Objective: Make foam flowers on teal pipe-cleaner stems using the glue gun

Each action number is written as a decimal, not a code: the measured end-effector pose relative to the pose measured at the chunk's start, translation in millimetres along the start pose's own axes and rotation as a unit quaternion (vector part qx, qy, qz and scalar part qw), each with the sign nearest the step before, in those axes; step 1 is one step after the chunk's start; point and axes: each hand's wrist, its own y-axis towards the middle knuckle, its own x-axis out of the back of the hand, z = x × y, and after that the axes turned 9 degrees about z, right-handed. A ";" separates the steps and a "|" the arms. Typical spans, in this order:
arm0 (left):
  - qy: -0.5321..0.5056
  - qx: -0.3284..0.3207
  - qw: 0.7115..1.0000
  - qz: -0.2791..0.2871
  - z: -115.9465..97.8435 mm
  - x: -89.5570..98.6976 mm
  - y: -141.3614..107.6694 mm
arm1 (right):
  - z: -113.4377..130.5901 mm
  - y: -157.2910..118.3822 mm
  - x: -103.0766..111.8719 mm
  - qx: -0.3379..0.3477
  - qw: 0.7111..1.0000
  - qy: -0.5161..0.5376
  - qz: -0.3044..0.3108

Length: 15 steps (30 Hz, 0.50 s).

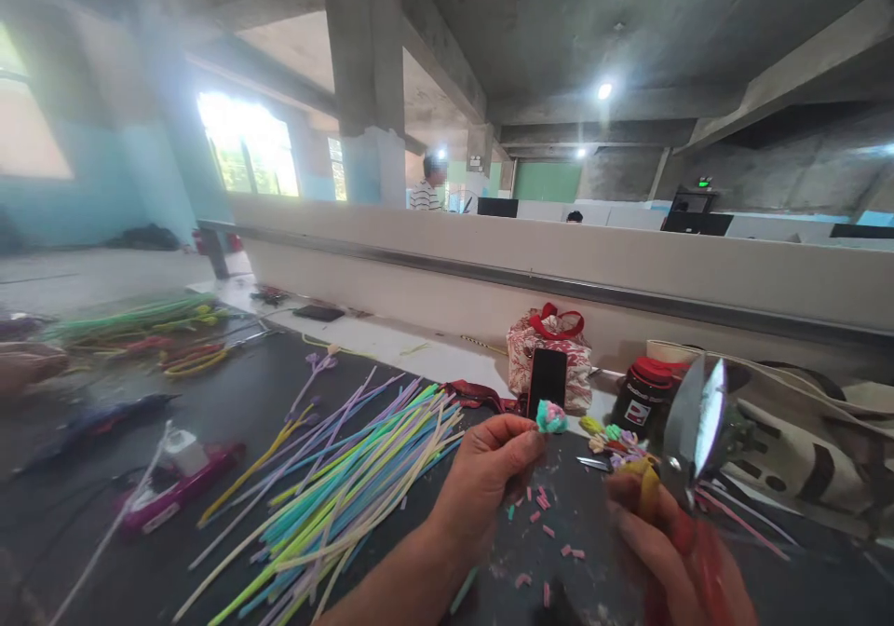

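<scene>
Working with scissors (pixel 679 435), apparently at trimming: the left hand (pixel 499 458) is pinching a teal-and-pink fuzzy piece (pixel 551 416) between thumb and forefinger, just in front of a propped phone (pixel 548 376). The right hand (pixel 663 537) is gripping the scissors, whose blades are pointing up, spread, and well apart from the piece. Pink clippings (pixel 549 531) are lying between the hands. Judgement: a further cut would be calling for a steady pinch and blades swung inward, clear of the fingertips. Room: the dark tabletop (pixel 587 523) is offering space between the hands; a stem bundle (pixel 363 496) is crowding the left side, while a jar (pixel 641 398) and canvas bag (pixel 824 468) are hemming the right.
</scene>
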 end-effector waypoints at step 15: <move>0.144 -0.001 0.990 0.000 0.7 -6.8 0.7 | -2.9 8.2 9.1 -0.109 0.991 0.073 -0.001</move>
